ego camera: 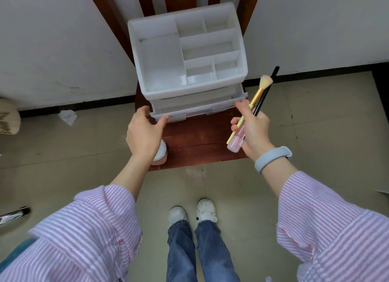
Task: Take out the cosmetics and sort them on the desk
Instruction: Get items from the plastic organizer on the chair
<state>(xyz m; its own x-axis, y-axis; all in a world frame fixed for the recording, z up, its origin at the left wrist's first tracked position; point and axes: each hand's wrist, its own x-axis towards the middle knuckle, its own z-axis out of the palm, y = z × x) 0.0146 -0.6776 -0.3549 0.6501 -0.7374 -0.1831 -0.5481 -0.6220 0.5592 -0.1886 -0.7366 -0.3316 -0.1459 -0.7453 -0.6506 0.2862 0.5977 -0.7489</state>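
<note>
A white plastic cosmetics organiser (242,50) with several bare top compartments and drawers below stands on a dark wooden chair seat (197,134). My left hand (143,134) reaches to the lowest drawer's (189,111) left front corner, thumb and fingers spread around it. My right hand (252,128) grips a yellow-handled makeup brush (260,90), a thin black brush (267,86) and a pink tube (236,144), with one finger touching the drawer's right corner. A pink jar with a white lid (162,153) sits on the seat, partly hidden under my left wrist.
The chair stands against a white wall (63,39) on a tiled floor. A crumpled white tissue (68,116) lies on the floor at the left. A chrome bar (12,215) shows at the left edge. My white shoes (192,213) are just in front of the chair.
</note>
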